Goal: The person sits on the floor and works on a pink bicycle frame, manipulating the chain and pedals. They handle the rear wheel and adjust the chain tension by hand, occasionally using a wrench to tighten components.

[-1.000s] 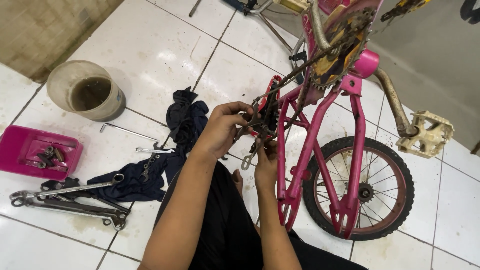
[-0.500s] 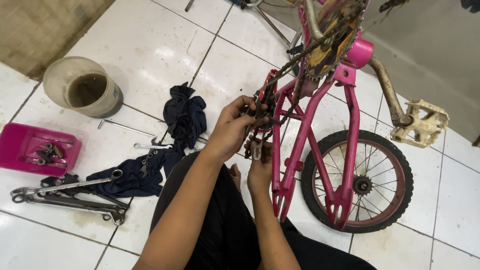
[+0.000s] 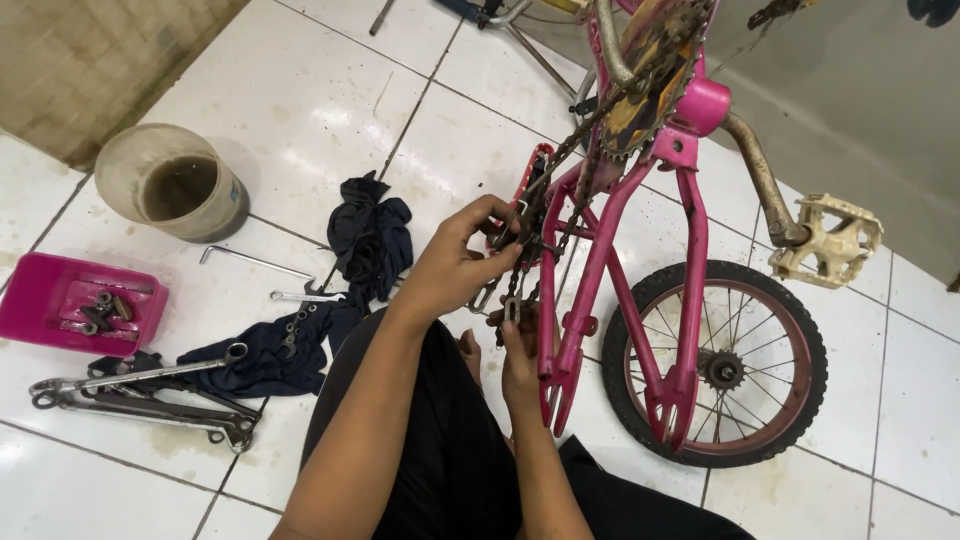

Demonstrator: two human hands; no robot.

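Both hands on the chain (image 3: pixel 540 225) beside the pink bike frame (image 3: pixel 600 250): left hand (image 3: pixel 455 265) pinches it w/ fingers closed, right hand (image 3: pixel 518 355) grips it just below. Wheel (image 3: pixel 715 365) sits right of frame; rag (image 3: pixel 365 235), wrenches (image 3: pixel 140 395), pink tray (image 3: pixel 40 300) & bucket (image 3: pixel 170 180) lie left on floor.

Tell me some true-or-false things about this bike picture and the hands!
1. Both hands, the left hand and the right hand, are at the bike chain. True.
2. The wheel is fixed in the pink frame. False: it lies on the floor beside it.
3. The pink tray holds small metal parts. True.
4. The wrenches lie inside the bucket. False: they lie on the tiles.
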